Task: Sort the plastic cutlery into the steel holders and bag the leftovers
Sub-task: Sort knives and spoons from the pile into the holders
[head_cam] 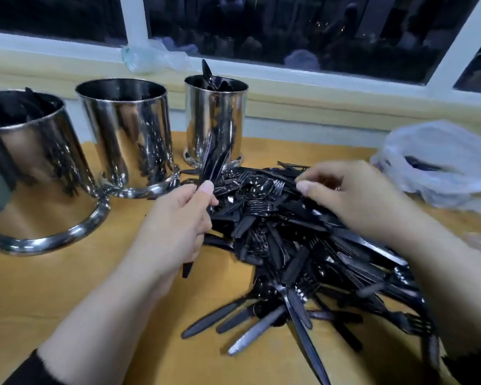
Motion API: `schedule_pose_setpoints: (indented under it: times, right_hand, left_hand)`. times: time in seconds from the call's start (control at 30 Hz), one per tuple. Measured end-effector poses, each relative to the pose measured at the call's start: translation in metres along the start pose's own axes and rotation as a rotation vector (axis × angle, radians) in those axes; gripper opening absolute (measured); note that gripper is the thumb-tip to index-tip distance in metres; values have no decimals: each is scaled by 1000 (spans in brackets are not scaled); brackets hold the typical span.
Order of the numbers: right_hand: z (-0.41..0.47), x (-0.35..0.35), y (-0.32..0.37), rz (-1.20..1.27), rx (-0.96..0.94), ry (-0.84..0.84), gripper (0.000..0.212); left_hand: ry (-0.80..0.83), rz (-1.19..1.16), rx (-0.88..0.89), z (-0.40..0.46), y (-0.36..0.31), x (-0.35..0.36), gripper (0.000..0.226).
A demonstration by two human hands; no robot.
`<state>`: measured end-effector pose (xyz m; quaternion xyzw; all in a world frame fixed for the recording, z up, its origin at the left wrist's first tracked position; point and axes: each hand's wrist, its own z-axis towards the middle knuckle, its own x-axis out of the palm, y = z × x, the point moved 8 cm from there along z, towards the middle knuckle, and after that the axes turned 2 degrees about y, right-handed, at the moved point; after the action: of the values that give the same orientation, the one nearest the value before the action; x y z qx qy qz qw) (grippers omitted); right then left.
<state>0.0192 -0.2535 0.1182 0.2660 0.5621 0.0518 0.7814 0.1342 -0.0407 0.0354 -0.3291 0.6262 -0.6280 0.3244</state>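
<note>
A big heap of black plastic cutlery (303, 245) lies on the yellow table (53, 287). Three steel holders stand behind it: the left holder (31, 173), the middle holder (128, 134) and the right holder (215, 120), which has black cutlery sticking out of its top. My left hand (178, 226) grips a small bundle of black knives (213, 165), blades pointing up toward the right holder. My right hand (353, 195) reaches into the top of the heap with fingers curled; what it pinches is hidden.
A white plastic bag (439, 162) with a dark piece inside lies at the right edge of the table. A crumpled clear bag (150, 56) rests on the window sill behind the holders. The window shows dark glass.
</note>
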Motion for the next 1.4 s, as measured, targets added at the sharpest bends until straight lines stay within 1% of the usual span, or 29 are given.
schedule_pose_setpoints:
  times: [0.1, 0.17, 0.27, 0.37, 0.5, 0.57, 0.83, 0.93, 1.07, 1.17, 1.23, 1.3, 1.4]
  right_hand:
    - [-29, 11, -17, 23, 34, 59, 10]
    - [-40, 19, -20, 28, 33, 92, 7]
    - [-48, 32, -11, -3, -28, 218, 5]
    - [-57, 42, -6, -68, -111, 301, 16]
    - [-70, 64, -9, -169, -201, 362, 37]
    - [-72, 68, -10, -188, -209, 370, 38]
    - [-72, 64, -9, -139, -239, 230, 35]
    - [-73, 60, -3, -94, -283, 112, 33]
    - [-72, 42, 2, 135, -258, -90, 25]
    - [-73, 19, -4, 324, -174, -305, 10]
    - [-75, 8, -13, 510, -101, -418, 9]
    - [-74, 8, -23, 737, -17, -452, 13]
    - [-70, 15, -34, 901, 83, -443, 11]
  left_hand:
    - [-4, 7, 1, -6, 2, 10, 39]
    - [-3, 41, -2, -6, 3, 14, 36]
    - [-9, 111, 19, -8, 4, 21, 32]
    - [5, 192, 45, -13, 5, 32, 30]
    - [37, 260, 80, -17, 6, 41, 30]
    - [32, 267, 81, -16, 7, 40, 29]
    - [9, 279, 86, -17, 7, 36, 29]
    - [19, 278, 90, -18, 6, 36, 30]
    - [20, 275, 88, -20, 4, 35, 30]
    - [22, 253, 77, -20, 4, 35, 30]
    - [18, 229, 62, -20, 6, 34, 29]
    - [16, 196, 44, -21, 9, 34, 28]
    - [17, 151, 5, -21, 11, 34, 28]
